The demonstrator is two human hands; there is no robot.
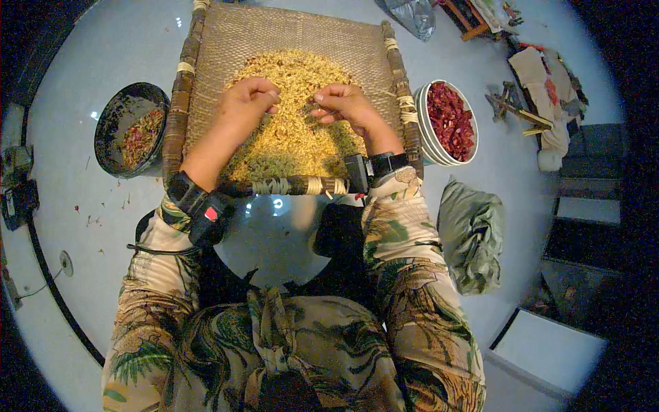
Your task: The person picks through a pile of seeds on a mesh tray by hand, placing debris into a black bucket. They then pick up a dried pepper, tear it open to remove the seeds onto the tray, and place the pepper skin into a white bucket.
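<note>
A woven tray (295,26) framed with dark wooden poles holds a broad heap of yellow seeds or grains (292,137), with greener bits along its near edge. Over the left part of the heap is my left hand (250,103), its thumb and fingers pinched together; whatever lies between the fingertips is too small to name. My right hand (342,106) is over the right part, the fingers curled against the thumb, with a tiny bit near the fingertips that I cannot make out. A gap separates the two hands, and yellow grains show between them.
Left of the tray stands a black bowl (103,130) with reddish-yellow scraps. At the right, a white bucket (427,141) holds dark red dried pieces (450,122). A crumpled green bag (470,233) lies near my right forearm. Tools and cloths (542,89) lie further right.
</note>
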